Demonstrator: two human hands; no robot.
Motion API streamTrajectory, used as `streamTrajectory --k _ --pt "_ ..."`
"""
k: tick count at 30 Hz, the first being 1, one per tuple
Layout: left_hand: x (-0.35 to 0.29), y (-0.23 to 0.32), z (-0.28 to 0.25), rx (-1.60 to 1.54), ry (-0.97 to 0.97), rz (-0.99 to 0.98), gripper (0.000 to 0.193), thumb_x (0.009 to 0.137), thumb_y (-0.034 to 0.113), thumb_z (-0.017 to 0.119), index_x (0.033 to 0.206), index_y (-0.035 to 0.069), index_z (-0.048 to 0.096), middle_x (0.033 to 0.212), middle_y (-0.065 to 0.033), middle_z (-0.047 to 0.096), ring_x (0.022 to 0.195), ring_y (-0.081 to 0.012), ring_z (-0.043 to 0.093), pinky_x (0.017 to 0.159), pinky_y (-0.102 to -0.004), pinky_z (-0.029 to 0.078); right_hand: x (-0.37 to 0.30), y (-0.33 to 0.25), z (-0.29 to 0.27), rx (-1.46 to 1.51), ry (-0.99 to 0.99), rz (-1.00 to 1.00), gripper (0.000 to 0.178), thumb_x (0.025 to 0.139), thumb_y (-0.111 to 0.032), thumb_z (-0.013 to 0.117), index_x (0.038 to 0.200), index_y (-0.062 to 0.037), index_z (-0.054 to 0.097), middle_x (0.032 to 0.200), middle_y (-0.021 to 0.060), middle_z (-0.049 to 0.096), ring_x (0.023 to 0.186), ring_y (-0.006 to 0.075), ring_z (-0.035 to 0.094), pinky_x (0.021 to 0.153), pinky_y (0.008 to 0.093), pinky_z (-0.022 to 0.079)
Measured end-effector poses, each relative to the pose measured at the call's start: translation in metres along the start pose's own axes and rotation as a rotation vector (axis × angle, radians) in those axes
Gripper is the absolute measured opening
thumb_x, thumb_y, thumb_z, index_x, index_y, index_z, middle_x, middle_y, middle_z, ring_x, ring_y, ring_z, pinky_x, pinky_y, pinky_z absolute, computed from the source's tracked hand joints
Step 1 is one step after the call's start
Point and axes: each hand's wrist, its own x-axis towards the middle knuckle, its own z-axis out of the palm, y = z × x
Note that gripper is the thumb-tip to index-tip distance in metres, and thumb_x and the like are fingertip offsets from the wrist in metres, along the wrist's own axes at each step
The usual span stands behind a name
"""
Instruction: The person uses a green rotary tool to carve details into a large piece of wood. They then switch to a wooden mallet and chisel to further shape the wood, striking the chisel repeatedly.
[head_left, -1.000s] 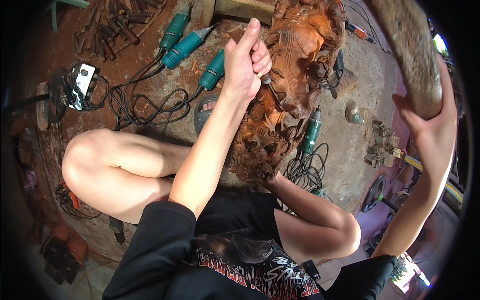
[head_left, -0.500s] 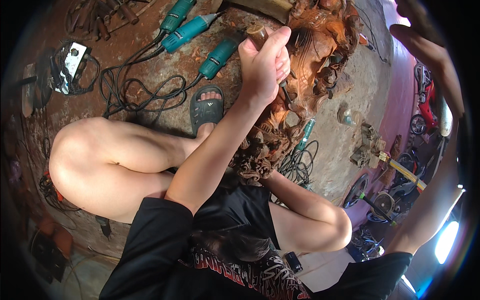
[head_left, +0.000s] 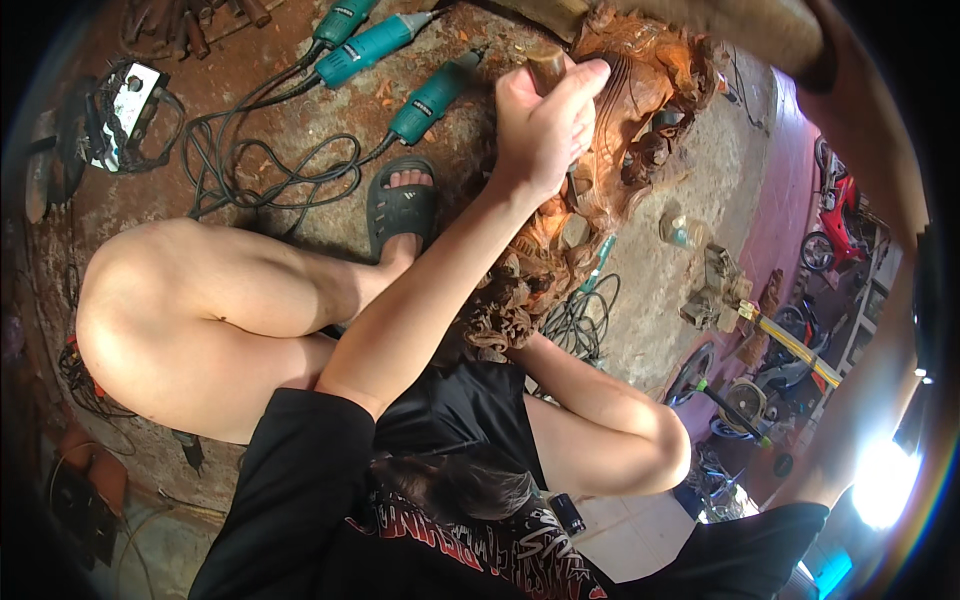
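Note:
My left hand (head_left: 545,130) is closed around the wooden handle of a chisel (head_left: 546,66), its thumb along the side of the handle. It stands over a reddish-brown wood carving (head_left: 630,110) with deep swirling relief, which reaches down between my legs. The chisel's tip is hard to make out against the wood. My raised right hand (head_left: 845,85), at the upper right, is blurred and partly lost in shadow. It grips a thick wooden mallet (head_left: 750,28), which extends leftward over the far end of the carving.
Several teal power grinders (head_left: 435,100) with tangled black cords (head_left: 300,165) lie on the floor at left. A white power strip (head_left: 125,115) sits beyond them. Right of the carving are a clear jar (head_left: 683,230), a wooden block (head_left: 715,290) and a yellow level (head_left: 795,345). A red motorbike (head_left: 838,215) stands farther off.
The mallet in my right hand has swung inward, toward the carving and the chisel. My left hand keeps its hold on the chisel. The whole view has shifted slightly.

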Motion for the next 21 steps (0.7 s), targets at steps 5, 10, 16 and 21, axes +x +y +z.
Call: streamTrajectory --k 5,10,16,21 --pt "-0.007 -0.006 0.008 -0.038 -0.029 -0.091 0.034 0.1 0.011 0.065 0.07 0.014 0.05 0.054 0.0072 0.043 0.041 -0.0024 0.034 0.038 -0.022 0.025 -0.017 0.002 0.001 -0.002 -0.052 0.06 0.048 0.081 -0.023 0.084 0.125 -0.0111 0.069 0.101 0.0167 0.077 0.102 0.0234 0.075 0.089 0.042 0.059" --pt "-0.005 -0.004 -0.001 -0.037 -0.031 -0.065 0.034 0.099 0.009 0.063 0.067 0.012 0.054 0.052 0.0059 0.045 0.04 -0.0028 0.036 0.036 -0.0225 0.026 -0.02 0.005 0.005 0.008 -0.03 0.062 0.051 0.08 -0.021 0.084 0.127 -0.0107 0.067 0.103 0.0168 0.077 0.103 0.0239 0.075 0.089 0.042 0.058" --pt "-0.016 -0.001 0.004 -0.022 -0.008 -0.035 0.041 0.098 0.017 0.065 0.061 0.014 0.048 0.05 0.005 0.044 0.039 -0.0047 0.037 0.036 -0.0233 0.028 -0.037 0.007 0.01 0.011 -0.052 0.112 0.054 0.08 -0.019 0.084 0.13 -0.0103 0.065 0.106 0.0169 0.076 0.104 0.0245 0.074 0.09 0.0419 0.058" --pt "-0.005 0.005 0.008 -0.041 0.1 -0.06 0.045 0.103 0.025 0.065 0.065 0.016 0.045 0.053 0.0046 0.043 0.042 -0.0059 0.035 0.041 -0.0237 0.026 -0.045 0.014 0.009 0.036 -0.025 0.128 0.057 0.079 -0.017 0.084 0.132 -0.01 0.063 0.107 0.017 0.076 0.104 0.0249 0.074 0.091 0.0419 0.057"
